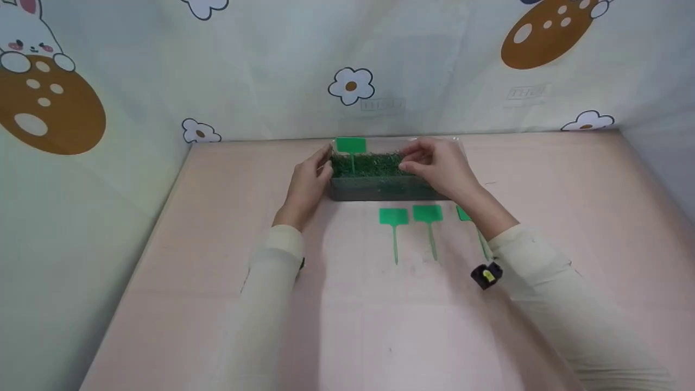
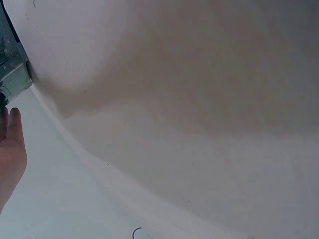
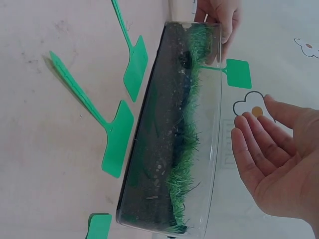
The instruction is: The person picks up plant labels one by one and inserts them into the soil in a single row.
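A clear plastic box [image 1: 380, 189] has dark material below and a strip of artificial grass [image 3: 187, 134] above. One green plant label [image 1: 351, 145] stands upright in the grass near the left end. My left hand [image 1: 305, 187] rests against the box's left end, its fingers fairly straight in the left wrist view. Over the right part of the grass hovers my right hand [image 1: 440, 165]. In the right wrist view its fingers are loosely bent, with nothing between them, apart from the box rim.
In front of the box lie flat green labels: one at left [image 1: 393, 216], a middle label [image 1: 428, 213], and another label [image 1: 463, 213] partly hidden by the right forearm. The pale table [image 1: 217, 244] meets a patterned curtain [image 1: 271, 70] just behind the box.
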`<state>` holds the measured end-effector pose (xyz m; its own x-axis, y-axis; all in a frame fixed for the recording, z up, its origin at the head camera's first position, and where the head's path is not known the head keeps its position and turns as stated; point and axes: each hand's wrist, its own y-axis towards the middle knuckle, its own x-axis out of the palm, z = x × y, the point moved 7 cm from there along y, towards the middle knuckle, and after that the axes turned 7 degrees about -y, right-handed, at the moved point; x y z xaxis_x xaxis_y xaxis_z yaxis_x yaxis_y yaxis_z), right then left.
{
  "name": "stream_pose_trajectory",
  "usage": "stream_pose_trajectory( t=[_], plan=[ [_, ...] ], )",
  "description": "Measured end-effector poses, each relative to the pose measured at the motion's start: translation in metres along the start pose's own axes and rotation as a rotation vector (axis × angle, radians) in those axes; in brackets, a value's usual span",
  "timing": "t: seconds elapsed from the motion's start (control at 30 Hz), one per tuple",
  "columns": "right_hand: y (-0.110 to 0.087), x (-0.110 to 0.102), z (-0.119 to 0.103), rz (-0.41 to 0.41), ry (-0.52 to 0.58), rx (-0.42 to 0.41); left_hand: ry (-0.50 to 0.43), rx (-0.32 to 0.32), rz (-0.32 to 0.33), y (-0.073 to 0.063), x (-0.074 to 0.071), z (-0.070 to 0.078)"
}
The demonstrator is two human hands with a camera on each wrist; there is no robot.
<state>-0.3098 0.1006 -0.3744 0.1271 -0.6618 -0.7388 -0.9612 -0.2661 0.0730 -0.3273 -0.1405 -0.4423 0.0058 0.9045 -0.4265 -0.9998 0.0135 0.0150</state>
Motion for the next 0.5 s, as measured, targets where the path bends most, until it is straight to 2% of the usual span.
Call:
stream_pose_trajectory(
  t=[0.17,0.5],
  plan=[
    [-0.0031,0.0016,0.0016,-0.024,-0.020,-0.019,-0.007,0.000,0.001,-0.0001,-0.0001,-0.0003],
    [-0.0082,0.0037,0.0081,-0.070,0.007,-0.009,-0.015,0.000,-0.004,0.0012,0.0007,-0.0017]
  ],
)
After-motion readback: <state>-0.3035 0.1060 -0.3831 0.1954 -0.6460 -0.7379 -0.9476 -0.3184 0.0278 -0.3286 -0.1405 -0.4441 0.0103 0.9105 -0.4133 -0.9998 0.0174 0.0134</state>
